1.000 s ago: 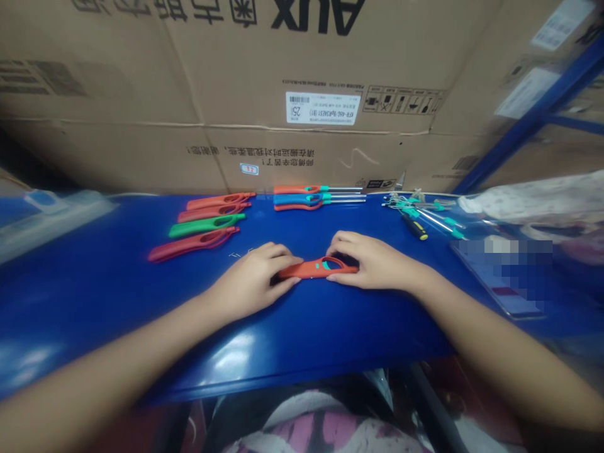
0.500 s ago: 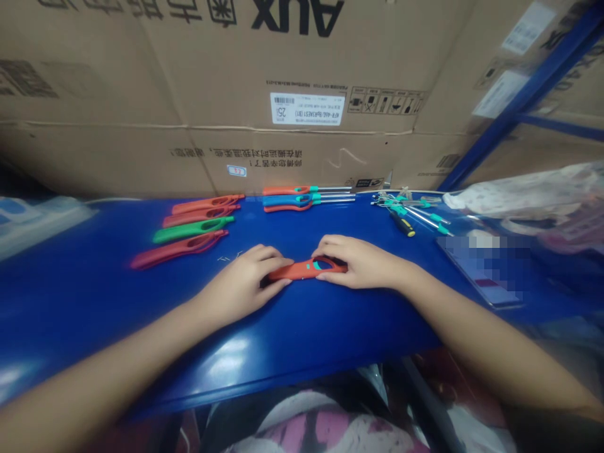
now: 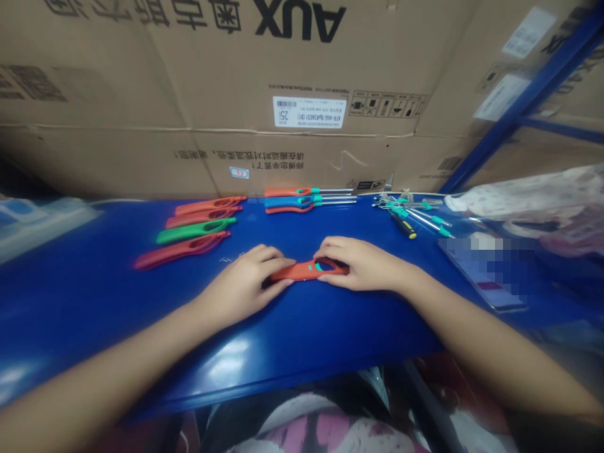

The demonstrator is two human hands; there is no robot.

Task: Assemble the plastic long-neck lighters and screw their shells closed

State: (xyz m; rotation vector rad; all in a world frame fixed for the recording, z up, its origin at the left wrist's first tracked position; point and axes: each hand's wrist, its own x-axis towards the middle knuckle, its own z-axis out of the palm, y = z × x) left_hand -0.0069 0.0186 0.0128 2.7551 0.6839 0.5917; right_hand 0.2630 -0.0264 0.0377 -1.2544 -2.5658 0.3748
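Observation:
An orange lighter handle (image 3: 304, 271) with a teal trigger lies crosswise at the middle of the blue table (image 3: 302, 327). My left hand (image 3: 252, 280) is closed round its left end, the thumb on the near side and the fingers on the far side. Its other end, beside the trigger loop, is gripped by my right hand (image 3: 352, 263). Both ends are partly hidden under the fingers. A few small screws (image 3: 231, 257) lie just beyond my left hand.
Several orange, red and green lighter handles (image 3: 195, 231) lie at the back left. Lighters with metal rods (image 3: 309, 201) rest at the back middle. Right of them are loose rods with teal parts (image 3: 427, 214), a screwdriver (image 3: 403, 224) and a phone (image 3: 486, 277). A large carton (image 3: 226, 82) stands behind.
The whole view has shifted very slightly. Both hands keep the same hold on the orange lighter handle, and nothing else has visibly moved.

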